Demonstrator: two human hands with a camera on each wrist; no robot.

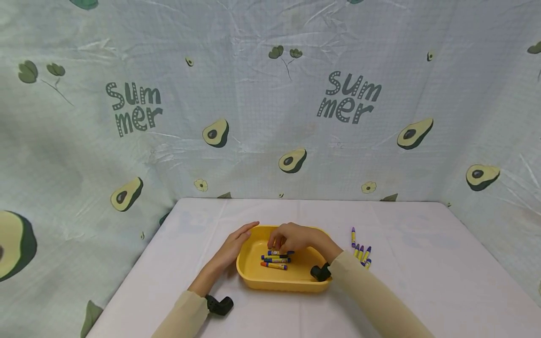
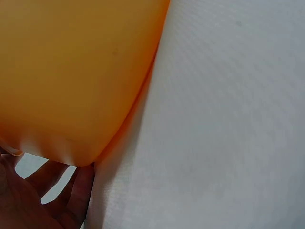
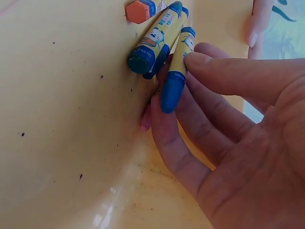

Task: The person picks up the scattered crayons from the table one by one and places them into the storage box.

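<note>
My right hand (image 1: 293,236) reaches into a yellow plastic tray (image 1: 283,285) and pinches a blue oil pastel (image 3: 172,93) between thumb and fingers. Beside that pastel in the right wrist view lies a dark green oil pastel (image 3: 155,43), with an orange one (image 3: 138,12) farther up. A bit of pink (image 3: 146,118) shows behind the fingertips, mostly hidden. In the head view, the orange pastel (image 1: 274,265) lies nearest the tray's front. My left hand (image 1: 234,245) rests along the tray's left side, its fingers (image 2: 83,188) touching the outer wall.
Several more oil pastels (image 1: 362,253) lie on the white-covered table (image 1: 422,281) to the right of the tray, with a purple one (image 1: 353,237) just behind them. A printed cloth (image 1: 253,94) hangs behind the table.
</note>
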